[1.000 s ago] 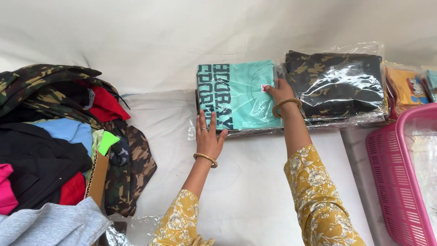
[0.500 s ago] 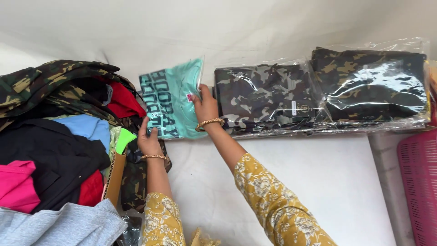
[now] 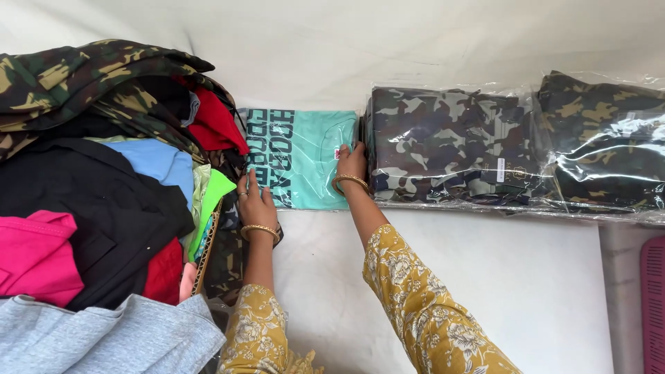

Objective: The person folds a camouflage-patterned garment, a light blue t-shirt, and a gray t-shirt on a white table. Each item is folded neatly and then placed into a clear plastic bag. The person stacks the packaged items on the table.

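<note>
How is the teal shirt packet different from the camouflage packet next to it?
The teal shirt packet is plain teal with dark lettering; the camouflage packet is patterned green and brown. The teal one looks thin and flat, the camouflage one thicker. Both hands, left and right, touch the teal one. Both packets are folded in clear plastic.

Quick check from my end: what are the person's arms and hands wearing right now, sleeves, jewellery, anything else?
Both forearms are covered by mustard-yellow sleeves with a pale floral print, ending short of the wrists. The left hand has a gold bangle at the wrist and what looks like a ring on one finger. The right hand also wears a gold bangle. No gloves; both hands are bare.
</note>
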